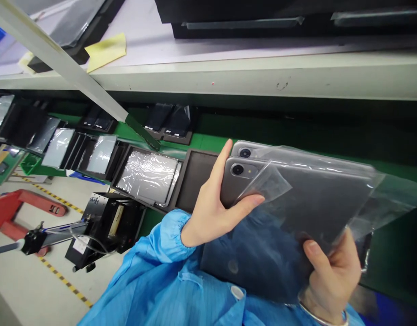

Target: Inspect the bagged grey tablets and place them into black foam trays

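Two grey tablets overlap in front of me, the nearer tablet (317,199) lying over the farther tablet (306,156). Each shows a camera lens at its upper left corner. Clear plastic film covers them, with a folded flap (274,181) near the lens and a loose end (388,206) sticking out at the right. My left hand (217,203) grips their left edge, thumb on the nearer back and a finger along the side. My right hand (333,267) holds the lower right edge, thumb on top. Its other fingers are mostly hidden underneath.
On the green bench, a dark tray (191,190) sits beside a film-wrapped tablet (147,176). More trays with wrapped panels (103,154) line up leftward. A slanted post (72,74) and a white shelf edge (249,79) stand close above. A black machine (99,231) is at lower left.
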Action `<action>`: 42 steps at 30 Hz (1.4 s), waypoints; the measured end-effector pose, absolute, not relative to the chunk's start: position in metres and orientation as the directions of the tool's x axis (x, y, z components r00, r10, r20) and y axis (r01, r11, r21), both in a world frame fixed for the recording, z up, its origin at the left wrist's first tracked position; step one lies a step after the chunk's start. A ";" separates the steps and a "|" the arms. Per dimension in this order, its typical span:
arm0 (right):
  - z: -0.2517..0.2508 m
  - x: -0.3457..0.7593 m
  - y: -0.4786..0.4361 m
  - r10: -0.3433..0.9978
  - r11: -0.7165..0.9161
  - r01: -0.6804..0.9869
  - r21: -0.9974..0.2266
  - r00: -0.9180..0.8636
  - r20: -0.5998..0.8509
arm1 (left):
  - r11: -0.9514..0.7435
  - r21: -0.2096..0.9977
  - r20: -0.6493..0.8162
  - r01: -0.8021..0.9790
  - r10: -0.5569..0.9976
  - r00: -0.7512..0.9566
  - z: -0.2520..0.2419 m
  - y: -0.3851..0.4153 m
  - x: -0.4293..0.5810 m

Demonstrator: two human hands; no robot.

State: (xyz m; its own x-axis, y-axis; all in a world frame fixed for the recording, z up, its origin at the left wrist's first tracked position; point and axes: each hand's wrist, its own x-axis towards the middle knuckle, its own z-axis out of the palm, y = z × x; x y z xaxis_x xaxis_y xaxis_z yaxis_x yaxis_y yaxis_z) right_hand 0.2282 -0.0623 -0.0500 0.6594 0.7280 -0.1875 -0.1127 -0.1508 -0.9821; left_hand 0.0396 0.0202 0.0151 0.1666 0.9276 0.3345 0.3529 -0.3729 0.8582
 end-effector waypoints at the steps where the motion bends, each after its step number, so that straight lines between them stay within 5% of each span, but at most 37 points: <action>1: -0.050 0.228 -0.062 0.728 -0.157 -0.113 -0.981 0.658 -0.192 | -0.375 0.857 0.337 0.354 0.926 0.168 0.015 0.020 0.040; 9: -0.056 0.230 -0.067 0.708 -0.175 -0.158 -0.972 0.666 -0.236 | -0.367 0.865 0.326 0.342 0.929 0.173 0.015 0.019 0.043; 19: -0.055 0.226 -0.064 0.705 -0.177 -0.200 -0.964 0.658 -0.266 | -0.520 0.772 0.526 0.365 0.846 0.094 0.001 0.017 0.046; 26: -0.057 0.224 -0.064 0.683 -0.148 -0.309 -0.939 0.655 -0.324 | -0.525 0.753 0.540 0.396 0.838 0.085 -0.001 0.016 0.044; 42: -0.063 0.228 -0.065 0.686 -0.162 -0.260 -0.952 0.664 -0.298 | -0.481 0.803 0.508 0.352 0.861 0.017 -0.006 0.011 0.047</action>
State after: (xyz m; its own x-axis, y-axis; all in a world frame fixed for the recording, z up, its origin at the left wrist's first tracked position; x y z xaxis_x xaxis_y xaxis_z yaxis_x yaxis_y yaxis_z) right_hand 0.2284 -0.0646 -0.0628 0.6638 0.6860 -0.2978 -0.2596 -0.1621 -0.9520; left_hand 0.0474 0.0110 -0.0064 0.0168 0.8612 0.5081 0.3521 -0.4807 0.8031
